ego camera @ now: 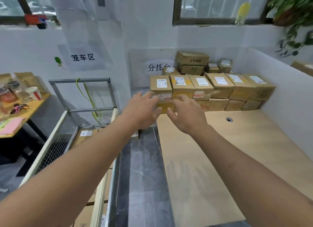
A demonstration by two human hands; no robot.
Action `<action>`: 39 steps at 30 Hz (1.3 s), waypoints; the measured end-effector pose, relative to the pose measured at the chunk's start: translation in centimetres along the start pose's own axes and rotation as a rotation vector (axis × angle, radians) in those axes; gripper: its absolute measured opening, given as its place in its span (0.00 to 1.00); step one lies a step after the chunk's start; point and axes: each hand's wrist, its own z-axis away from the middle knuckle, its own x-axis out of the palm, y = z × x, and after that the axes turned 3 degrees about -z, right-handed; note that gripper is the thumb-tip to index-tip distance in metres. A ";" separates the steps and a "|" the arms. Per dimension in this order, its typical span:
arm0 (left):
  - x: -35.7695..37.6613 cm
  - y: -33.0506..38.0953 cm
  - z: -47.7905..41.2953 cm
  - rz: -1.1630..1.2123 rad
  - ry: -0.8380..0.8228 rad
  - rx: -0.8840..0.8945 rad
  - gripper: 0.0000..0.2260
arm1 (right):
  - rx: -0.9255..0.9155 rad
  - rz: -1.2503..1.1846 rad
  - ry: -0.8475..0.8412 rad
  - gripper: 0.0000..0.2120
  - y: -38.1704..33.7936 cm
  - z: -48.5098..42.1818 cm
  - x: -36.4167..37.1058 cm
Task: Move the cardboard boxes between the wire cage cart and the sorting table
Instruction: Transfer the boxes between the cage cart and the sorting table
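The left hand (144,108) and right hand (186,115) reach with fingers spread, holding nothing — the end cardboard box (160,84) stands straight ahead at the far left edge of the tabletop (220,142), nearer the left hand; contact unclear.

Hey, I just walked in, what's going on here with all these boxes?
A person is reaching both arms toward the cardboard boxes stacked along the back of the sorting table. The left hand and right hand are open, fingers spread, in front of the stack's left end, and neither has a grip on a box yet. To the left stands the wire cage cart, with at least one labelled box inside it.
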 end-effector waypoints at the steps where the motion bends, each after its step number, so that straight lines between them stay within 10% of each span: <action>1: 0.5 -1.0 -1.4 0.001 0.001 0.015 0.23 | 0.019 -0.002 -0.006 0.21 0.0 -1.4 0.5; 39: 27.2 -17.3 -45.0 0.277 -0.327 -0.024 0.22 | 0.227 -0.262 -0.317 0.19 14.5 -43.6 28.9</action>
